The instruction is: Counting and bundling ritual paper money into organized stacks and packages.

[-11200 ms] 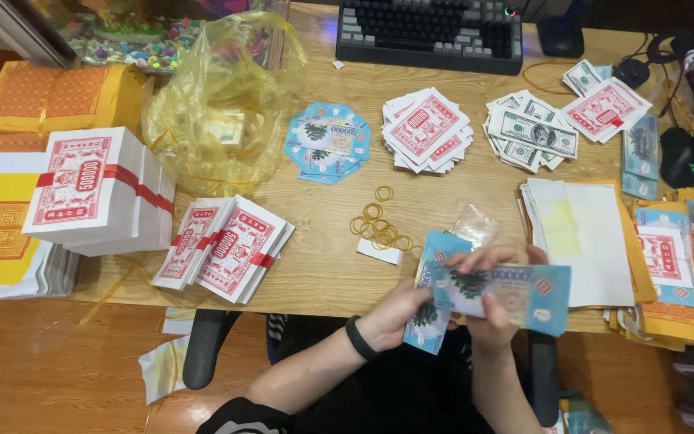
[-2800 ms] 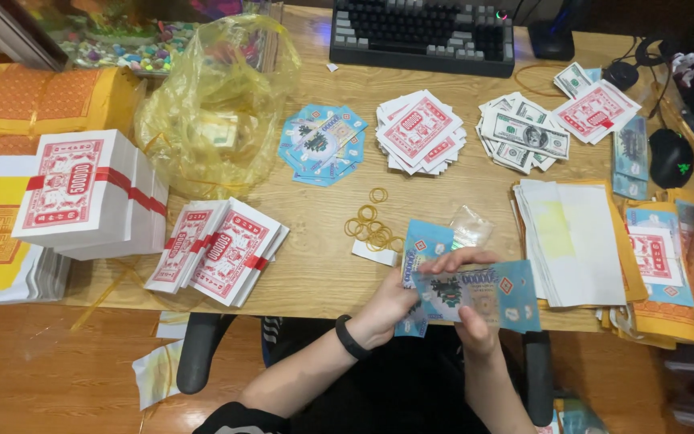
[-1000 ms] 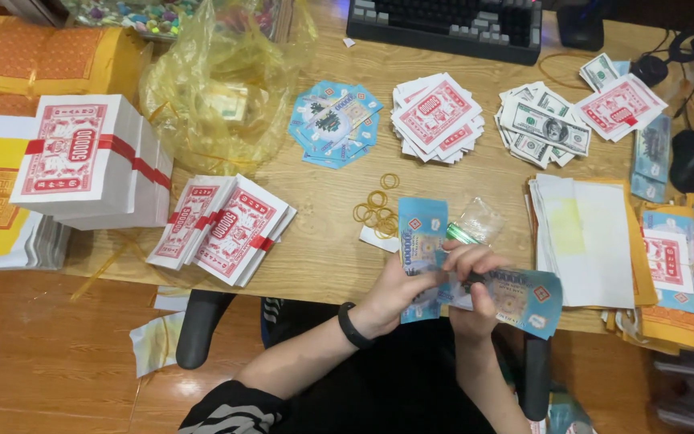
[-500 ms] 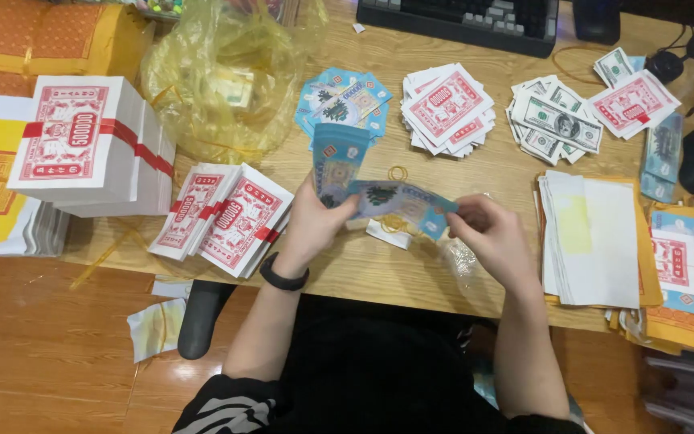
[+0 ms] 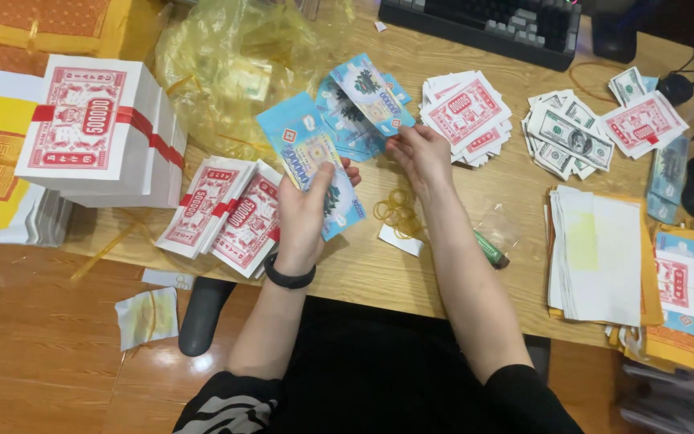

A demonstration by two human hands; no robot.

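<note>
Over a wooden desk (image 5: 443, 265), a person's left hand (image 5: 303, 213) grips a stack of blue paper notes (image 5: 315, 161) while the right hand (image 5: 419, 153) pinches one blue note (image 5: 371, 92) above yellow rubber bands (image 5: 395, 213), a black keyboard (image 5: 483, 24) beyond.

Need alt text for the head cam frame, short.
Seen from above, a person's left hand holds a stack of blue printed paper notes while the right hand places one blue note on a fanned blue pile on a wooden desk among red-and-white note bundles.
</note>
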